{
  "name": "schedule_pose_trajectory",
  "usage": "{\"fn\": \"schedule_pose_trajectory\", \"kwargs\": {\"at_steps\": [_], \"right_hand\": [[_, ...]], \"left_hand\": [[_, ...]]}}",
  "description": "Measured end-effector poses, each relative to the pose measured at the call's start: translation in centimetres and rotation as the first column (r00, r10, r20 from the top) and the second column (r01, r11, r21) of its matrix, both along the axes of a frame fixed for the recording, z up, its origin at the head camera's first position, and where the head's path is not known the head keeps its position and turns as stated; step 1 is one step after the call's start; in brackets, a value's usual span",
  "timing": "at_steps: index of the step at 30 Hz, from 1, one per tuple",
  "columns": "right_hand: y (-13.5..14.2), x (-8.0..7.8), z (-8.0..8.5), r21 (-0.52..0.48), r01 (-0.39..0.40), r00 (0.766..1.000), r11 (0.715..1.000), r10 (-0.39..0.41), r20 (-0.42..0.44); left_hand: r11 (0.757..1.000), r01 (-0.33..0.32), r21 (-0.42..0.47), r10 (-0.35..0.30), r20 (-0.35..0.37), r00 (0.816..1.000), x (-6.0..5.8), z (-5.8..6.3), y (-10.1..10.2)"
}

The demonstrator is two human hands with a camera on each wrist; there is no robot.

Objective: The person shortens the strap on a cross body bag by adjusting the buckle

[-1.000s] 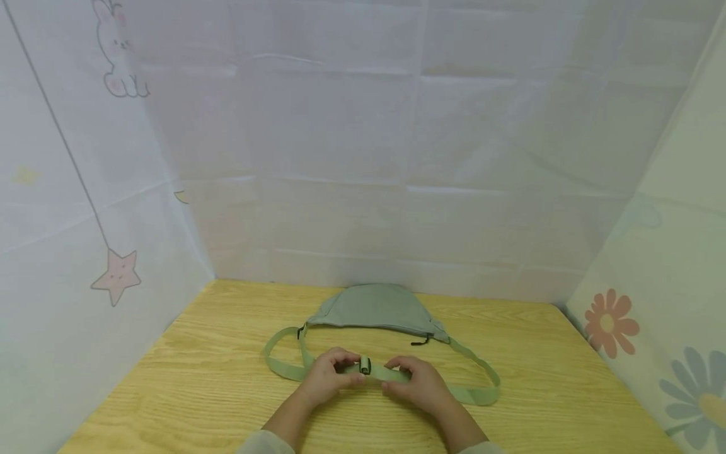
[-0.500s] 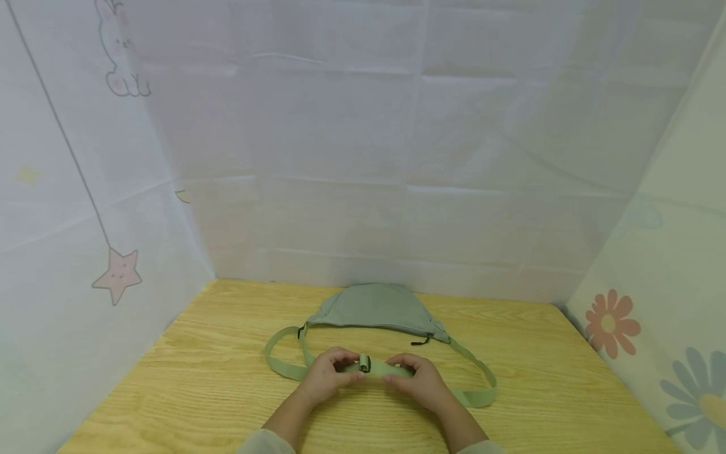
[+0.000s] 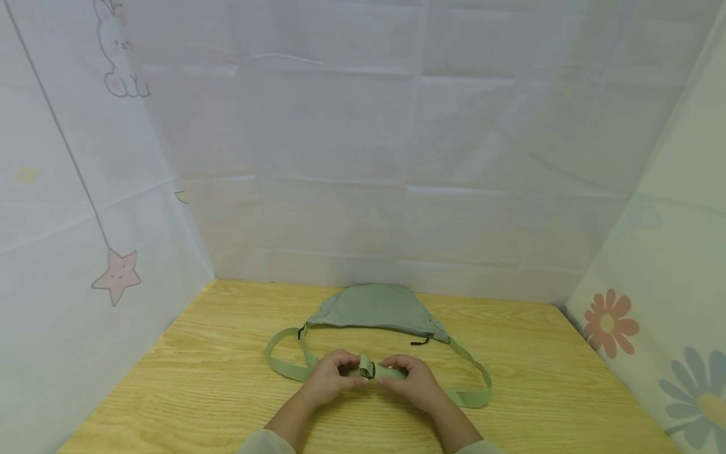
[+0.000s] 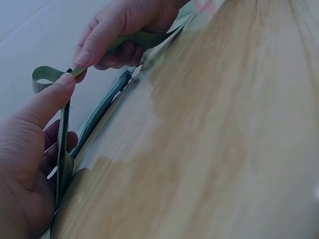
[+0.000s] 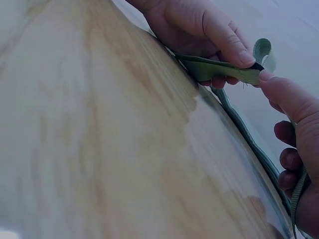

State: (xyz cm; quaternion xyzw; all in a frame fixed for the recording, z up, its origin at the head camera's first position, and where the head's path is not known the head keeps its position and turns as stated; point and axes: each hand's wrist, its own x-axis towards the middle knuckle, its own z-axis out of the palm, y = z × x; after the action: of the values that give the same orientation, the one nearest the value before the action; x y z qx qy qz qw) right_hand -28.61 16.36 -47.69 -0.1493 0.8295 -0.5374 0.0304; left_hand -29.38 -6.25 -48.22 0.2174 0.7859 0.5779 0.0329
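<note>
A grey-green waist bag (image 3: 374,307) lies near the back of the table, its light green strap (image 3: 472,398) looping forward on both sides. At the front of the loop sits a black slide buckle (image 3: 371,371), with a small fold of strap (image 4: 44,74) standing up from it. My left hand (image 3: 331,378) pinches the strap at the buckle's left side, thumb in front. From the other side my right hand (image 3: 413,381) pinches the strap close to the buckle. In both wrist views the two thumb tips nearly meet there, and the strap runs on through each palm.
The wood-grain table (image 3: 187,391) is bounded by a pale hanging sheet (image 3: 363,208) at the back and printed sheets at the sides. A second black strap fitting (image 3: 300,332) and a zipper pull (image 3: 420,342) show at the bag's ends.
My right hand has moved left along the strap, up to the buckle. The strap fold at the buckle stands taller, and the right side of the loop has drawn inward slightly.
</note>
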Motion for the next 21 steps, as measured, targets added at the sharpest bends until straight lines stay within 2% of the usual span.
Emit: {"fn": "schedule_pose_trajectory", "kwargs": {"at_steps": [8,14,21], "right_hand": [[-0.38,0.24,0.43,0.035,-0.032,0.999,0.999,0.032,-0.002],[-0.40,0.45,0.59,0.089,-0.039,0.999,0.995,0.042,-0.024],[-0.21,0.70,0.86,0.176,-0.056,0.997,0.983,0.064,-0.042]], "left_hand": [[1.000,0.011,-0.008,-0.011,-0.019,1.000,0.25,0.19,0.36],[1.000,0.005,0.022,-0.005,0.013,1.000,0.35,0.28,0.35],[1.000,-0.011,0.014,0.011,0.021,1.000,0.08,0.06,0.24]]}}
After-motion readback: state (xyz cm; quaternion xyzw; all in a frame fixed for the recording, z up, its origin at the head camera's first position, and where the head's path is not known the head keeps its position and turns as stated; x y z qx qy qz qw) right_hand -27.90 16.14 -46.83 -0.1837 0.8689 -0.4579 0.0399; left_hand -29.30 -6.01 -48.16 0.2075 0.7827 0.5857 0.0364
